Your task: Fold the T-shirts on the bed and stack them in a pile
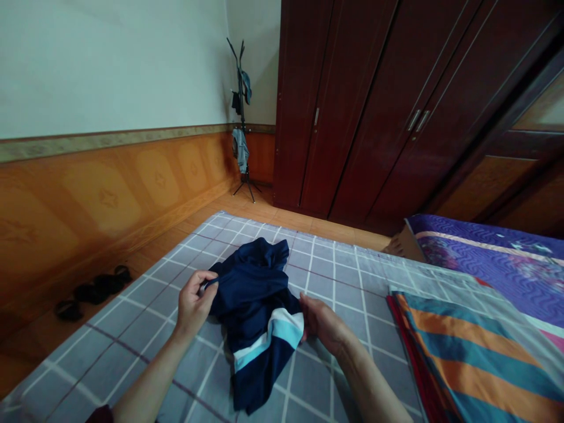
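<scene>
A crumpled dark blue garment (253, 294) with white and light blue bands lies on the grey checked bed cover (343, 276). At its left edge, my left hand (197, 299) pinches the cloth between thumb and fingers. My right hand (321, 320) is at the garment's right side, beside the banded part, with its fingers bent around the edge of the cloth; the fingertips are partly hidden. The garment's lower end hangs loosely towards me and rests on the cover.
Folded striped orange and teal cloth (476, 352) lies at the right. Beyond it is a purple bedspread (484, 252). A coat rack (242, 117) stands in the corner by a dark red wardrobe (352, 106). Black footwear (99, 288) sits on the floor at left.
</scene>
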{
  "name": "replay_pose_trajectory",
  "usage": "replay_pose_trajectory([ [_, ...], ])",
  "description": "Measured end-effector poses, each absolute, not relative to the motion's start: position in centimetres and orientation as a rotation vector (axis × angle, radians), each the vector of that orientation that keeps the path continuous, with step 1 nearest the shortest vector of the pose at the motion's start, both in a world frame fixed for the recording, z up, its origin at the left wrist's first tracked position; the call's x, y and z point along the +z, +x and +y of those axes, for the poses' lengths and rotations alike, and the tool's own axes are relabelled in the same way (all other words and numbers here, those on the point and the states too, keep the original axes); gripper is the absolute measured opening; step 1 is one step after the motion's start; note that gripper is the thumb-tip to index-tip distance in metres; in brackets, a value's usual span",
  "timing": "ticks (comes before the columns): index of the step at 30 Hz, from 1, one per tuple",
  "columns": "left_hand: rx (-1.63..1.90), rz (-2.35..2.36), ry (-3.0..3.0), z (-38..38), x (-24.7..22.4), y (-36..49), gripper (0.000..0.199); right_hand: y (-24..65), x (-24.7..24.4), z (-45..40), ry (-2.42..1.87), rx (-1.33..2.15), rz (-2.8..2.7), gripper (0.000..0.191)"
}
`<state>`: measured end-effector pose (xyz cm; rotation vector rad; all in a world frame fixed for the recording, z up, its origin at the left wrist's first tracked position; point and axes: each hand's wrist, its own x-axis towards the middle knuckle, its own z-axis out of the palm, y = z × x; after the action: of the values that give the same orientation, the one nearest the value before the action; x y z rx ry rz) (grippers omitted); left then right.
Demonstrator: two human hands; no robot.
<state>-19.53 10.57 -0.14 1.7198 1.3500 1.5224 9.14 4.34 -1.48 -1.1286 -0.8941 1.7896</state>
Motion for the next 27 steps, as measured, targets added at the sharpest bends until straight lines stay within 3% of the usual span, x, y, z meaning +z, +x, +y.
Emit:
replay_pose_trajectory([
  [7,1.397,1.369,1.786,10.34,-0.3,-19.23,0.015,8.96,-1.74,4.47,-1.106,1.801,-0.837,0.034],
  [13,1.172,1.331,1.93,10.43,-0.08,-18.56,0.02,9.17,-1.49,4.74,-1.079,1.808,-0.826,0.043],
  [15,1.188,1.358,1.927,10.41,-0.14,-18.58,0.02,9.3,-1.61,4.89,-1.07,1.817,-0.793,0.046],
  [20,1.329,1.407,1.871,10.61,-0.34,-18.89,0.019,8.98,-1.63,4.71,-1.103,1.817,-0.824,0.031],
  [27,1.264,1.505,1.926,10.91,-0.4,-19.0,0.022,8.78,-1.31,4.49,-1.058,1.898,-0.832,0.029],
])
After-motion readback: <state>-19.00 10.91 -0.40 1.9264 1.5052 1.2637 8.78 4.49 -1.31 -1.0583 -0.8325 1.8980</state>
